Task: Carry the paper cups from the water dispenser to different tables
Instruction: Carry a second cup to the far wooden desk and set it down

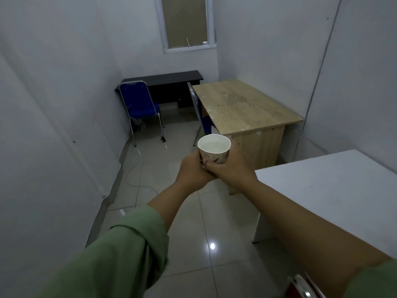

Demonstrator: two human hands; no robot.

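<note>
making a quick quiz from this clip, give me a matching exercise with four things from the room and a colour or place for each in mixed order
Things:
1. paper cup
2. far desk
3. middle table
4. near table

Descriptions:
A. white top, nearest on the right
B. black, against the back wall under the window
C. held in both hands, water inside
D. light wood top with stains

Pairs: 1-C, 2-B, 3-D, 4-A

The paper cup [214,149] carries dark printed marks, but none is legible.
</note>
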